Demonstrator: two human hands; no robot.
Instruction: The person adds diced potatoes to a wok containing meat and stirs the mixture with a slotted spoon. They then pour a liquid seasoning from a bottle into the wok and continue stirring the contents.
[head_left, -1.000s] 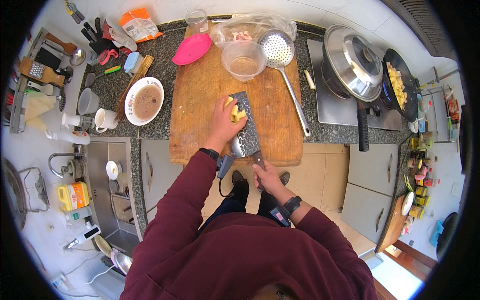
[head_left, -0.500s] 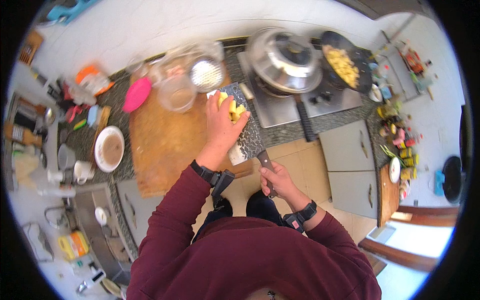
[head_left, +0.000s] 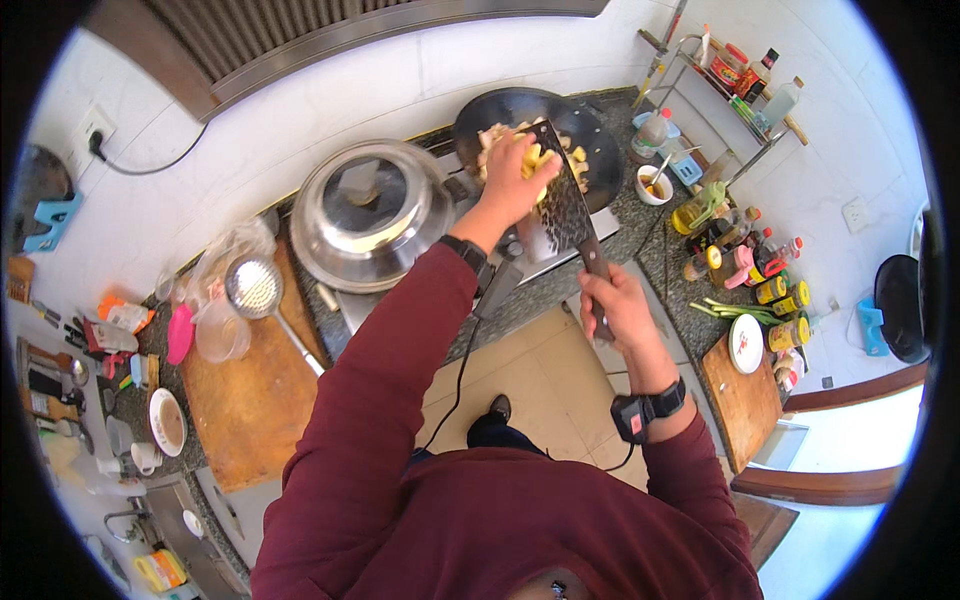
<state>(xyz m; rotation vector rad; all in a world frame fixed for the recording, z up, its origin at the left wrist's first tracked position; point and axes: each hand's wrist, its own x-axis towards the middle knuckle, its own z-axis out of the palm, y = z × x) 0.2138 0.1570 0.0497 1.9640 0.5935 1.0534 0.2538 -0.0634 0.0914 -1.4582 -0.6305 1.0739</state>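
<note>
Cleaver as carrier, at the rim of the black pan [head_left: 601,145]. From where I stand beside the table [head_left: 640,232], the person's right hand [head_left: 617,303] is closed firmly round the dark handle of the cleaver [head_left: 566,212], while the left hand [head_left: 517,182] is cupped, fingers and thumb partly curled round the yellow pieces [head_left: 537,160] and holding them against the flat of the blade. The pieces lie on the blade's far part, above the near side of the pan, where other chunks of food [head_left: 580,160] already rest. Principal hazards, as I judge them: were the blade to tilt early, or the left hand to loosen, pieces could slip over an edge and land on the stove [head_left: 540,252] outside the pan; were the fingers to slide across the cutting edge, they could be nicked; were they to dip too low, the pan, if hot, could burn them. A left sleeve [head_left: 395,320] brought further leftward could brush the lidded pot [head_left: 335,250], just beside.
</note>
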